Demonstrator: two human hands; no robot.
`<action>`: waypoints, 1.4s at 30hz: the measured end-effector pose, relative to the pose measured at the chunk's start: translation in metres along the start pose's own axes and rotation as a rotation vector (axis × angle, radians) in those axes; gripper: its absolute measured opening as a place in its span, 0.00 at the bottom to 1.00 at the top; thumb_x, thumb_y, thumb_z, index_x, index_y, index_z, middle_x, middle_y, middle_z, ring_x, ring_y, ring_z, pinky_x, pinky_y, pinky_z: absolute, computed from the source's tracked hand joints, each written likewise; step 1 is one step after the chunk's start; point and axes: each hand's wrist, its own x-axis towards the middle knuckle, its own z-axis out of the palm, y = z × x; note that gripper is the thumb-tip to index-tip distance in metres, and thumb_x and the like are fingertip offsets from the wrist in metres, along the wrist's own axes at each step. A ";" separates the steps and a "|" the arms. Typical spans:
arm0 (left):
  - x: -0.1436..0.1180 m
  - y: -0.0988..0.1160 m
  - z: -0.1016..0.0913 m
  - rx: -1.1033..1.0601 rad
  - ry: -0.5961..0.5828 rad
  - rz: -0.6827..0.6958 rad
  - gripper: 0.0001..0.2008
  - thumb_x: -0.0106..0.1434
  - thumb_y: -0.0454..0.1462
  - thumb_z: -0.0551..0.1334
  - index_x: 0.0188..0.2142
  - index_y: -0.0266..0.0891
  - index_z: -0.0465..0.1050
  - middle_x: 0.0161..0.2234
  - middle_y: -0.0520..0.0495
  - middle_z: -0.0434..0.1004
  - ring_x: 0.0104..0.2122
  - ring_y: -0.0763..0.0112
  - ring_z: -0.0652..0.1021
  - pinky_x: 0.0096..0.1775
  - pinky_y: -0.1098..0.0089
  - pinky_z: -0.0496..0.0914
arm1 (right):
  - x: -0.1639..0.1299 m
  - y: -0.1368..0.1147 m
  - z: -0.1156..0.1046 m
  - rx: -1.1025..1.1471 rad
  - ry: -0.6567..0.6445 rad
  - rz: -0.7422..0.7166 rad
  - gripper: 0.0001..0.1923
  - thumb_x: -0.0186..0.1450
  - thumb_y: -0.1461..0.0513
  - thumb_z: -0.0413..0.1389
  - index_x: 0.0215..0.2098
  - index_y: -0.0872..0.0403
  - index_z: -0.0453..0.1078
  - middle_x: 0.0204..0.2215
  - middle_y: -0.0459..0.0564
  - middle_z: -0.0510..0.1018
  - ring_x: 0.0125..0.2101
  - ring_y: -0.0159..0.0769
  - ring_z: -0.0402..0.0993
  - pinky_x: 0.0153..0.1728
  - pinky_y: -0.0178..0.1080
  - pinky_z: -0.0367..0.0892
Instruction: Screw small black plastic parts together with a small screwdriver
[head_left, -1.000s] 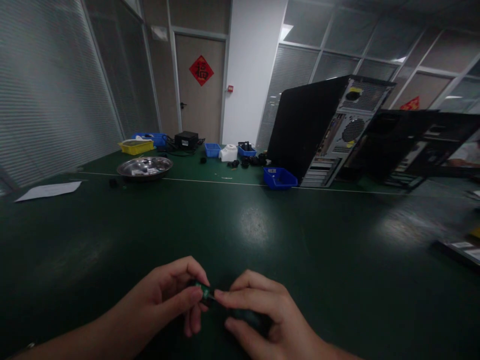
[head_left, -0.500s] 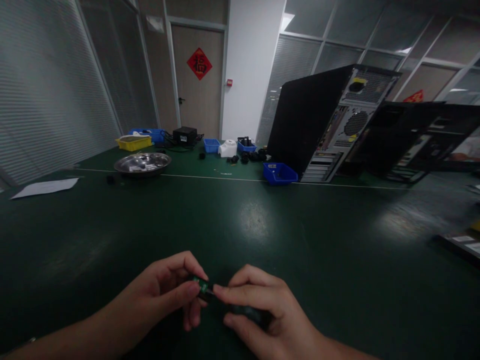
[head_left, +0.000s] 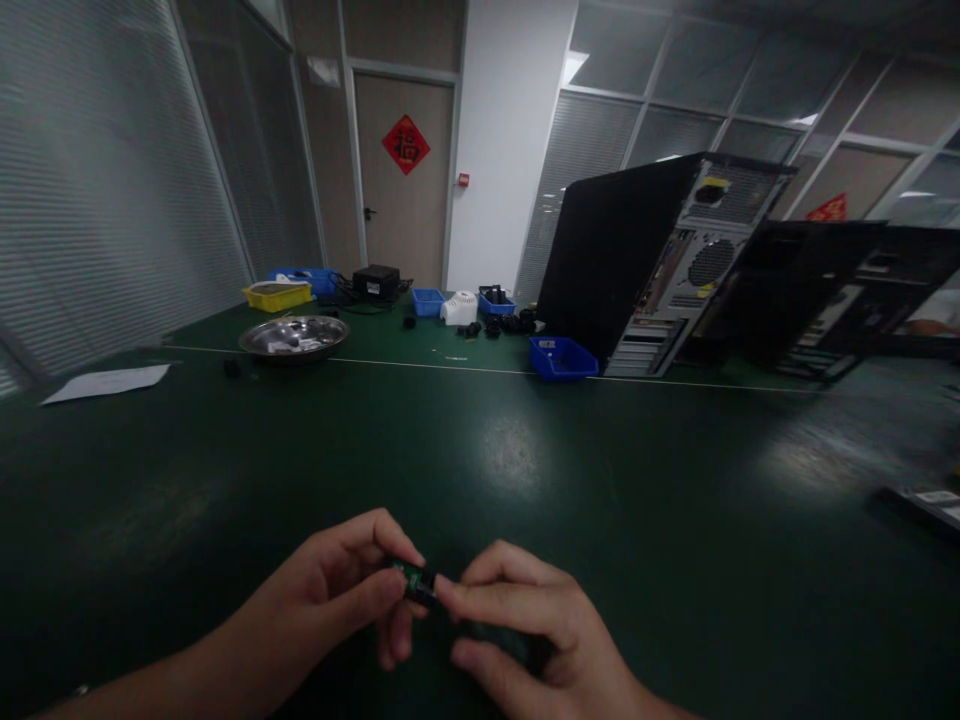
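While two hands (head_left: 450, 610) pinch one small part (head_left: 417, 582).

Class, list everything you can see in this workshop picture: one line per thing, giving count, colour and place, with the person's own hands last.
table: one, dark green, fills the foreground.
metal bowl: one, silver, far left on the table.
sheet of paper: one, white, left edge.
yellow bin: one, yellow, far left.
blue bins: four or so, blue, far side; one beside the computer case.
computer case: one, black, upright at right, rear facing the camera.
red sign: one, red, on the door.
small part: one, green and black, between both hands' fingertips.
left hand: one, pinches the small part.
right hand: one, pinches its other end.
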 end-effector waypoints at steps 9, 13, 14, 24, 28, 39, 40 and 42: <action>-0.003 0.003 0.000 0.172 0.071 0.030 0.08 0.60 0.39 0.59 0.37 0.37 0.67 0.24 0.52 0.71 0.24 0.76 0.73 0.28 0.74 0.68 | 0.000 0.005 -0.005 -0.098 -0.045 -0.014 0.22 0.59 0.68 0.54 0.51 0.48 0.67 0.32 0.50 0.71 0.29 0.31 0.68 0.27 0.33 0.64; -0.003 0.002 0.000 0.173 0.061 0.034 0.08 0.60 0.38 0.59 0.37 0.37 0.67 0.24 0.50 0.73 0.25 0.74 0.74 0.29 0.73 0.69 | -0.001 0.005 -0.005 -0.112 -0.056 -0.027 0.22 0.59 0.68 0.54 0.52 0.48 0.67 0.32 0.50 0.71 0.29 0.31 0.68 0.28 0.33 0.64; -0.002 0.001 -0.001 0.144 0.049 0.040 0.08 0.60 0.38 0.59 0.37 0.37 0.67 0.25 0.50 0.74 0.25 0.74 0.75 0.29 0.72 0.70 | -0.001 0.005 -0.004 -0.110 -0.049 -0.036 0.22 0.59 0.68 0.54 0.52 0.48 0.67 0.32 0.50 0.71 0.29 0.31 0.68 0.28 0.33 0.64; 0.001 -0.001 -0.002 -0.031 0.008 0.043 0.07 0.59 0.35 0.61 0.37 0.35 0.68 0.27 0.48 0.76 0.26 0.72 0.77 0.29 0.71 0.71 | 0.000 0.001 -0.003 -0.071 -0.036 -0.025 0.21 0.60 0.68 0.54 0.51 0.48 0.68 0.32 0.51 0.70 0.29 0.31 0.68 0.28 0.34 0.64; 0.001 -0.002 -0.003 -0.040 0.003 0.022 0.07 0.59 0.35 0.61 0.37 0.35 0.67 0.27 0.48 0.77 0.26 0.72 0.77 0.29 0.72 0.71 | 0.000 0.001 -0.003 -0.057 -0.023 -0.022 0.21 0.60 0.68 0.54 0.50 0.48 0.68 0.31 0.50 0.71 0.30 0.31 0.68 0.28 0.33 0.64; 0.000 -0.001 -0.003 0.067 0.034 0.012 0.07 0.59 0.35 0.61 0.37 0.35 0.68 0.25 0.48 0.78 0.25 0.73 0.77 0.29 0.72 0.71 | -0.001 0.002 -0.005 -0.186 -0.049 -0.067 0.21 0.60 0.68 0.53 0.51 0.49 0.67 0.31 0.51 0.70 0.27 0.30 0.67 0.25 0.32 0.63; 0.000 0.000 -0.002 0.075 0.042 0.017 0.07 0.59 0.35 0.61 0.37 0.35 0.68 0.25 0.48 0.78 0.25 0.73 0.77 0.30 0.72 0.71 | -0.001 0.002 -0.005 -0.182 -0.053 -0.061 0.21 0.60 0.68 0.53 0.51 0.49 0.68 0.32 0.51 0.70 0.28 0.30 0.67 0.25 0.32 0.63; -0.001 0.002 0.000 0.069 0.046 0.019 0.07 0.59 0.36 0.61 0.37 0.36 0.68 0.25 0.48 0.78 0.25 0.73 0.77 0.30 0.72 0.71 | -0.001 0.003 -0.005 -0.166 -0.055 -0.043 0.20 0.60 0.68 0.53 0.51 0.49 0.68 0.31 0.51 0.70 0.28 0.30 0.68 0.26 0.32 0.63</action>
